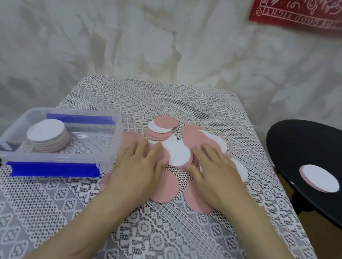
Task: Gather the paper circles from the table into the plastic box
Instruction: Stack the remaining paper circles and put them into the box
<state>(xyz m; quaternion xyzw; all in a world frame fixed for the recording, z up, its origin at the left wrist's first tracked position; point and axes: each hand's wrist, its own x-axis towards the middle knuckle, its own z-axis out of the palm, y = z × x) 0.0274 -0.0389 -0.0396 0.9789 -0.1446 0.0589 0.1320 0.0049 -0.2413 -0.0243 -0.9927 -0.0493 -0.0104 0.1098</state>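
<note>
Table (149, 237) is covered by a lace cloth (64, 213). A clear box (106, 142) with blue clips is set at the table's left edge, lid off. Inside it, toward its left side, a stack (47, 138) of circles is seen, white one on top.

Loose circles (180, 157), pink and white, are spread in an overlapping pile at the table's middle, just right of the box. A small heap (161, 128) is piled at the far side of the spread.

Left hand (138, 166) is laid flat, palm down, fingers spread, on the pile's left part; nothing is gripped. Right hand (218, 174) is laid flat, palm down, fingers extended, on the right part; nothing is gripped either. Pink circles are partly covered by both wrists.

Off the table's right edge, a black round surface (318, 147) is seen, with 2 circles (319, 181) stacked on it, white over pink. A red cloth (316, 11) is hung on the wall at top right.
</note>
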